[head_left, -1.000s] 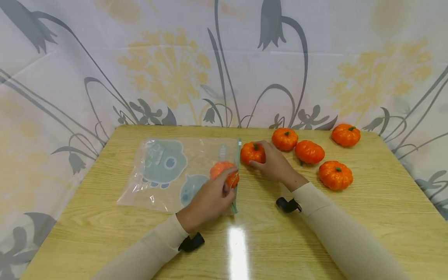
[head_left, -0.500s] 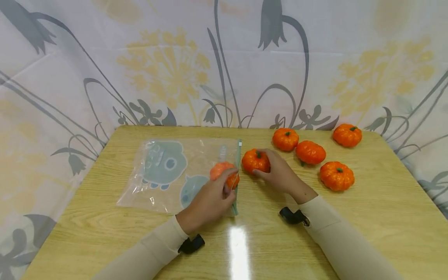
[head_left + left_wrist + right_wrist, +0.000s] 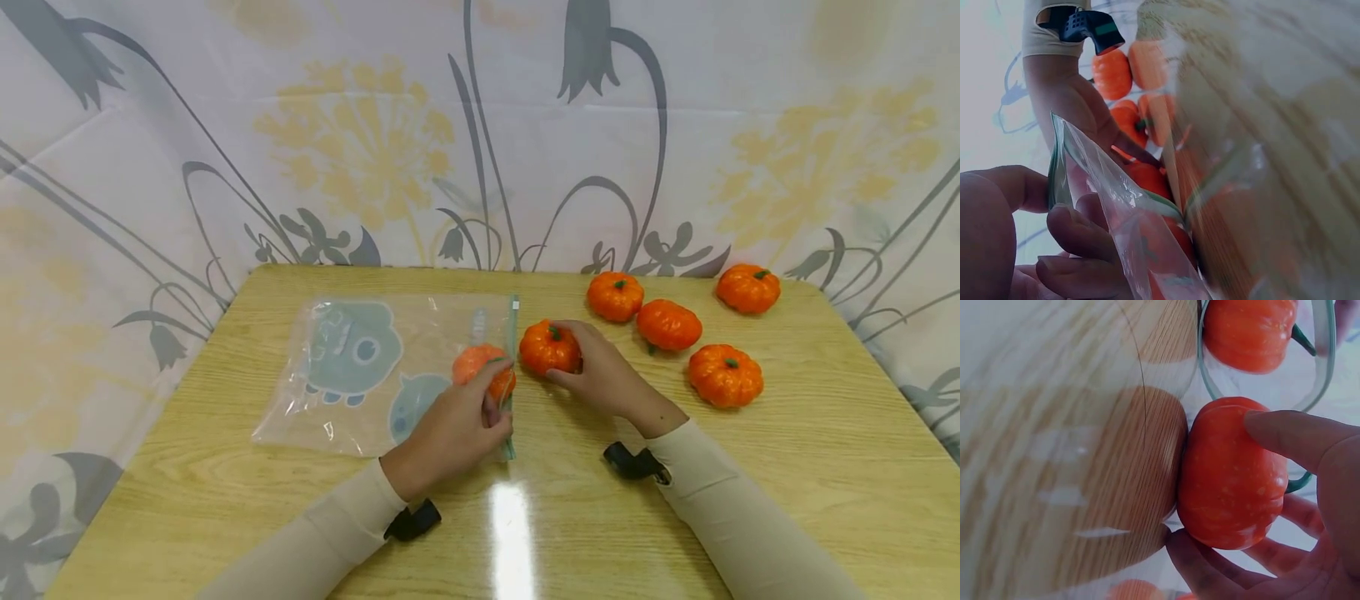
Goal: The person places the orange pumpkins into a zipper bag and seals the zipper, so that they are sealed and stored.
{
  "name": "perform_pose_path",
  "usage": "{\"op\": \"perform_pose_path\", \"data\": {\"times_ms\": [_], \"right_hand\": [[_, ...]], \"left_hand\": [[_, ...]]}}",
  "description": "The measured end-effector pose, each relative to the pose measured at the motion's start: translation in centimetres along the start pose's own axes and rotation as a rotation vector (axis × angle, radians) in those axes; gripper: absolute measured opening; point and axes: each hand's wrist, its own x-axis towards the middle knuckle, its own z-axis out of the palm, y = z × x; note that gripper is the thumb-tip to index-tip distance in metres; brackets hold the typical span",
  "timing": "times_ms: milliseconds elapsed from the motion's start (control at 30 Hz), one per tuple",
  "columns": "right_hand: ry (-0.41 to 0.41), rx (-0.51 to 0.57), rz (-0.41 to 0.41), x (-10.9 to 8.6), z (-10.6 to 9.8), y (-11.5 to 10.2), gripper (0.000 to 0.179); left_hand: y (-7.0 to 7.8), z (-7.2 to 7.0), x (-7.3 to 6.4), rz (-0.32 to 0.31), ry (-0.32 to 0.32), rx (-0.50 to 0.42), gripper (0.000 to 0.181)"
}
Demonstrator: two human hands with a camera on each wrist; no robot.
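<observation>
A clear zip bag [image 3: 442, 317] printed with blue-green cartoon figures lies flat, its mouth facing right. My left hand [image 3: 453, 429] pinches the upper layer at the mouth; in the left wrist view the zip edge [image 3: 1055, 169] is lifted and the mouth gapes. One small orange pumpkin [image 3: 470, 363] lies just inside the mouth, partly behind my left fingers. Right outside it, my right hand [image 3: 603, 375] grips another pumpkin [image 3: 542, 348] between thumb and fingers. The right wrist view shows this pumpkin [image 3: 1232, 478] resting on the table, its green stem visible.
Several more pumpkins stand to the right on the wooden table [image 3: 637, 517]: one at the back [image 3: 615, 296], one tipped on its side [image 3: 670, 325], one nearer [image 3: 725, 376] and one at the far right [image 3: 748, 288]. A flower-patterned cloth [image 3: 510, 142] hangs behind the table.
The right hand has drawn its pumpkin slightly toward the person, from the bag mouth's upper part to level with its middle. The left hand and bag stay nearly still.
</observation>
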Motion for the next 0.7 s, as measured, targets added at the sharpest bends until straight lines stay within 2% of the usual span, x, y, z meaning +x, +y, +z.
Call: {"op": "perform_pose_path", "data": {"times_ms": [400,700], "right_hand": [[-0.007,0.001,-0.018,-0.05,-0.32,0.08,0.068],[-0.025,0.002,-0.012,0.13,-0.14,0.22,0.069]], "left_hand": [[0.25,0.03,-0.05,-0.002,0.021,0.007,0.062],[0.0,0.06,0.01,-0.021,0.01,0.006,0.063]]}}
